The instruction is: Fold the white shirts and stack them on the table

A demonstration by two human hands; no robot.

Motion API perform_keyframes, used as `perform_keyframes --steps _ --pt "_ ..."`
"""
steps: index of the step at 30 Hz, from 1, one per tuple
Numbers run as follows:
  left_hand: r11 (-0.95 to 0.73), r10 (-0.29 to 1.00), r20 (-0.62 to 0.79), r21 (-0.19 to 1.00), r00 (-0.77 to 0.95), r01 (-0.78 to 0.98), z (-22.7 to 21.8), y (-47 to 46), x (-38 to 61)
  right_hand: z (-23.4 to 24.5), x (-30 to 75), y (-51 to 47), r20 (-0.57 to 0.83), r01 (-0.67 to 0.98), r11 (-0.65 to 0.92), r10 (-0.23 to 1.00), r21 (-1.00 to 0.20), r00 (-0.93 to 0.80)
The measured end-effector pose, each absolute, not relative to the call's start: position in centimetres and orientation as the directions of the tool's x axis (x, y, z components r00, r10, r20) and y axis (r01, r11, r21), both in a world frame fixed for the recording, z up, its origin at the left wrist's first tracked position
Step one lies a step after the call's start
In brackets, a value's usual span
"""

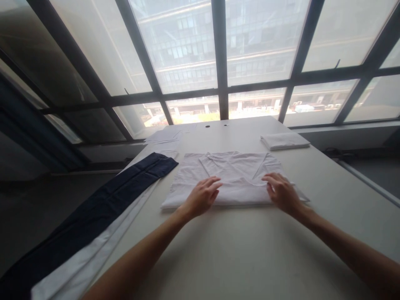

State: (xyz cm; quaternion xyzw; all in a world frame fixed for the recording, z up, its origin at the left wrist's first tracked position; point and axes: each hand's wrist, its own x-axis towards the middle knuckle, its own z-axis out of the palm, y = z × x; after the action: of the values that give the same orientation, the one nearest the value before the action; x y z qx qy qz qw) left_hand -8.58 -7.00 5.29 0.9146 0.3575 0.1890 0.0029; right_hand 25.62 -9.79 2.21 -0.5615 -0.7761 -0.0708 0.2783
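A white garment (233,196), probably a shirt, lies partly folded on the white table, its lower part turned up over itself in a band along the near edge. Over the left part of that band is my left hand (202,195), fingers loosely bent and apart, with nothing gripped. My right hand (283,192) is at the band's right part, fingers also apart and curved, thumb separate. Both hands are at or just above the cloth; whether the fingertips touch it I cannot tell.
Dark navy trousers (125,187) and white cloth (93,254) lie along the table's left edge, hanging toward me. A folded white cloth (285,140) sits at the back right. Thin white sheets (162,137) lie at the back left. Large windows (187,46) rise behind the table (231,250).
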Motion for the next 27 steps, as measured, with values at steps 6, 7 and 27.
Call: perform_keyframes --steps 6,7,27 --pt "-0.779 0.626 0.125 0.126 0.769 0.614 2.0 -6.4 -3.4 0.9 16.2 -10.0 0.315 0.857 0.476 0.859 -0.197 -0.405" --pt "-0.772 0.635 0.109 0.125 0.764 0.624 1.5 -6.4 -3.5 0.4 15.6 -9.7 0.280 0.858 0.471 0.868 -0.205 -0.409" --pt "-0.726 0.682 0.051 0.163 0.729 0.668 0.8 -6.1 -3.9 -2.0 34.7 -10.6 0.130 0.977 0.210 0.970 -0.044 -0.203"
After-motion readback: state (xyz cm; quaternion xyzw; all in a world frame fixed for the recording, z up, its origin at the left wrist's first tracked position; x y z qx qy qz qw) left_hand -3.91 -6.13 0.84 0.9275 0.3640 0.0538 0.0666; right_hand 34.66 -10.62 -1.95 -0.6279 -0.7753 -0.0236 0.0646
